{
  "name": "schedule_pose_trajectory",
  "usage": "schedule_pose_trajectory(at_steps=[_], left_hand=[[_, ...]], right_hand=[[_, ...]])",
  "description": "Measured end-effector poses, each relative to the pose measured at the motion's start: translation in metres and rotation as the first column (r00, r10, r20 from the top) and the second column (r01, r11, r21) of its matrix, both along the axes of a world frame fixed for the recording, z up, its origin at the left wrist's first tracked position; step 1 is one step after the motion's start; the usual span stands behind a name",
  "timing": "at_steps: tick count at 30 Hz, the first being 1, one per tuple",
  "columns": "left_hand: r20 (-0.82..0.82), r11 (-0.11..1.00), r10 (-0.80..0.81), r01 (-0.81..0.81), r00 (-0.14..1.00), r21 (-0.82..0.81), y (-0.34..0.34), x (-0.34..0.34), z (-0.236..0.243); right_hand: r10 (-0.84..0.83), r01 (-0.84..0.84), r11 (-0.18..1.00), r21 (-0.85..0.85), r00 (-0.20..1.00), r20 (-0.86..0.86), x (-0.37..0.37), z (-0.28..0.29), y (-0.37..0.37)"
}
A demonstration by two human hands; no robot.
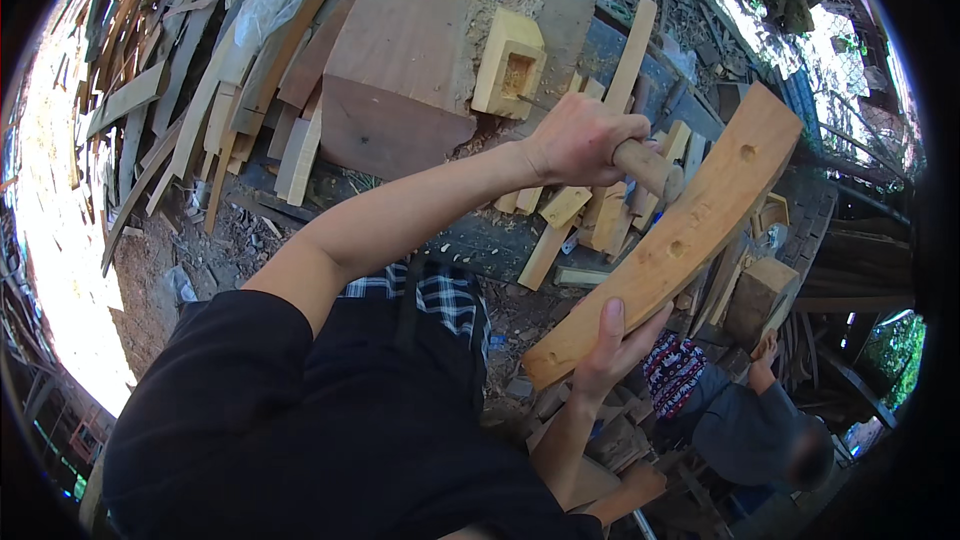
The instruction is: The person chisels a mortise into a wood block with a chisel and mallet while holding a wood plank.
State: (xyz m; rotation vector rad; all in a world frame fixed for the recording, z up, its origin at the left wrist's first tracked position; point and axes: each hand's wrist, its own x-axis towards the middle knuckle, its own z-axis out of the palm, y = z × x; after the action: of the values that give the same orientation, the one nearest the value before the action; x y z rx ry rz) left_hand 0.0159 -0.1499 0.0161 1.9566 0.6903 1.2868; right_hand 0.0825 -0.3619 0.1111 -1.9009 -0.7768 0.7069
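My left hand (585, 140) is closed around the wooden handle (650, 170) of a chisel. Its thin metal shaft points toward a pale wooden block (492, 70) with a rectangular hole cut in one face. Whether the tip touches the block is unclear. In my right hand (612, 352) is the lower end of a long, thick, slightly curved wooden board (700, 215), with round dents along its face. The board slants up to the right, and its edge lies close to the butt of the chisel handle; I cannot tell whether they touch.
A large brown wooden block (395, 90) stands left of the holed block. Stacked planks (215, 70) fill the far left, and offcuts (590, 215) lie under the board. At the lower right another person (745, 430) has a hand by a squared wood block (765, 295).
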Motion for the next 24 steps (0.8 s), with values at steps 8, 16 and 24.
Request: schedule_pose_trajectory(at_steps=[8,16,24], left_hand=[[-0.037,0.998,0.06,-0.06,0.998,-0.001,0.008,0.003,0.0],[-0.017,0.997,0.057,-0.057,0.998,-0.046,0.011,0.006,-0.002],[-0.045,0.996,0.072,-0.075,0.996,-0.055,0.015,0.008,0.003]], right_hand=[[0.031,-0.032,0.984,0.176,0.999,0.005,0.008,0.015,0.009],[0.223,-0.233,0.97,-0.07,0.741,0.633,0.018,-0.009,0.011],[-0.025,-0.05,0.941,0.334,0.976,0.216,-0.003,0.008,0.021]])
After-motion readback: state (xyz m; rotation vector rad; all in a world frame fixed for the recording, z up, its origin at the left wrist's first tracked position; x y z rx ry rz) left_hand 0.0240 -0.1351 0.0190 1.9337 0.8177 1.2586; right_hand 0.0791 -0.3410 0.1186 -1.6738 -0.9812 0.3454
